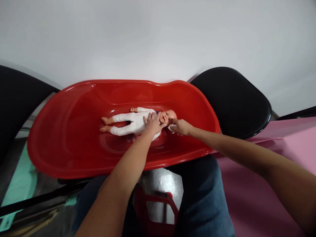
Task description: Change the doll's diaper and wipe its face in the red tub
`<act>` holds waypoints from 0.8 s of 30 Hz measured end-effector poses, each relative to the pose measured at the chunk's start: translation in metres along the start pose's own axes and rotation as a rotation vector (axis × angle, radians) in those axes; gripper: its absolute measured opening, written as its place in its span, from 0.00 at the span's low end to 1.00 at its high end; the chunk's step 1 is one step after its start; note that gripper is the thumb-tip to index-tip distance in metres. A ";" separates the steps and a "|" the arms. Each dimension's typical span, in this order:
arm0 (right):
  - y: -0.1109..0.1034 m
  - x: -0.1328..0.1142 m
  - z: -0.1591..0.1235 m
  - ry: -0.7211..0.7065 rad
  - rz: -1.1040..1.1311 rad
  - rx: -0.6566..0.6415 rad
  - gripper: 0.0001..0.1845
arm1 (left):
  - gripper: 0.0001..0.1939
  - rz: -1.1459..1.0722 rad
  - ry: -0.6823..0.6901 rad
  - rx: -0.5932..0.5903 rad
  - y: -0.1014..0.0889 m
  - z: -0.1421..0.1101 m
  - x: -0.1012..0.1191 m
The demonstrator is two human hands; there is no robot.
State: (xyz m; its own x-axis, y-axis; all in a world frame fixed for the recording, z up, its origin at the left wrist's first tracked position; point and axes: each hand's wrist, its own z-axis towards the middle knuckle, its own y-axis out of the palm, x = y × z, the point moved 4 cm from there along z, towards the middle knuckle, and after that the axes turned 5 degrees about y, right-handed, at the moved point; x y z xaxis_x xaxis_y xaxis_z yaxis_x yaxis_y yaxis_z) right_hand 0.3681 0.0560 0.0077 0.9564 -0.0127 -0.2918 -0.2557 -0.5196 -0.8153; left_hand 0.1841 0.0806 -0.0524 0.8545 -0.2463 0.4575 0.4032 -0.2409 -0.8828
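- Baby doll (pixel 134 123) in a white long-sleeved suit, lying face-up in a red plastic baby bathtub (pixel 74 95), head toward the tub's right end in view
- Left hand (pixel 153 123) flat across the doll's chest, just under the chin, grip released, fingers spread
- Right hand (pixel 181 126) just beside the doll's cheek, grip apparently clenched on a small white cloth (pixel 172 128), though the fingers hide much of it
- Blue jeans (pixel 202 197) and a red stool (pixel 158 200) below the tub
- Black seat (pixel 229 98) touching the tub's far right edge, pink sheet (pixel 259 184) beyond
- Second black seat (pixel 17 105) and teal mat (pixel 19 184) left of the tub
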 end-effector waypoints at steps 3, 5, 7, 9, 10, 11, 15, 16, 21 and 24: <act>-0.005 -0.009 -0.006 -0.041 0.045 0.001 0.13 | 0.46 0.012 -0.002 -0.002 0.001 0.000 0.000; -0.006 -0.017 -0.013 -0.111 0.113 -0.015 0.13 | 0.46 0.016 -0.009 -0.010 0.002 0.001 -0.001; -0.005 -0.024 -0.021 -0.178 0.185 -0.040 0.12 | 0.47 0.012 -0.008 -0.024 0.002 0.003 -0.002; -0.004 -0.030 -0.029 -0.223 0.216 -0.071 0.12 | 0.48 -0.002 -0.004 -0.028 0.002 0.003 -0.003; -0.003 -0.032 -0.032 -0.232 0.215 -0.086 0.12 | 0.48 -0.011 -0.004 -0.025 0.002 0.004 -0.003; -0.002 -0.033 -0.035 -0.234 0.213 -0.101 0.12 | 0.48 -0.020 -0.004 -0.020 0.002 0.004 -0.003; -0.008 -0.032 -0.034 -0.171 0.241 -0.036 0.12 | 0.47 -0.042 0.010 -0.006 0.001 0.001 -0.003; -0.010 -0.030 -0.032 -0.141 0.262 0.020 0.13 | 0.47 -0.046 0.013 -0.005 0.000 0.000 -0.003; -0.011 -0.032 -0.014 -0.009 0.422 0.169 0.15 | 0.34 -0.100 -0.008 0.080 -0.027 -0.005 -0.007; 0.000 -0.056 -0.007 -0.077 0.469 0.202 0.16 | 0.29 -0.273 -0.150 0.124 -0.047 -0.011 -0.017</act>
State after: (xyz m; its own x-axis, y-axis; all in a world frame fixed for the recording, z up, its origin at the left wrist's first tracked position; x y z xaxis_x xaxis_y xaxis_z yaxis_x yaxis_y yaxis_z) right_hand 0.3158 0.0509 0.0277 0.7210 -0.1381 -0.6790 -0.6841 -0.2980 -0.6658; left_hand 0.1474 0.0854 -0.0173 0.7447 -0.0449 0.6659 0.6526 -0.1604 -0.7406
